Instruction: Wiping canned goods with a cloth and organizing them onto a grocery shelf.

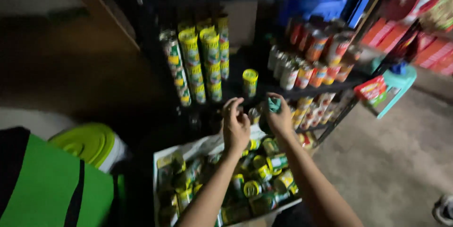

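At the bottom centre of the frame sits an open white cardboard box (163,157) packed with small round tins with yellow lids and green labels (257,180), lying jumbled on their sides and ends. Two bare forearms rise from the lower edge over this box. The left hand (235,125), at the centre of the frame, has its fingers curled loosely together; whether it holds anything cannot be told. Just to its right, the right hand (279,116) is clamped around a teal-topped tin (273,105). At lower left lie a bright green cloth with a black stripe (52,187) and a lime-green round lid on a white tub (92,144). Beyond the hands, dark metal shelves (330,87) hold stacked columns of yellow-and-green tins (200,62) at upper centre and red-labelled cans (314,57) at upper right, beside a teal plastic stool (398,83).
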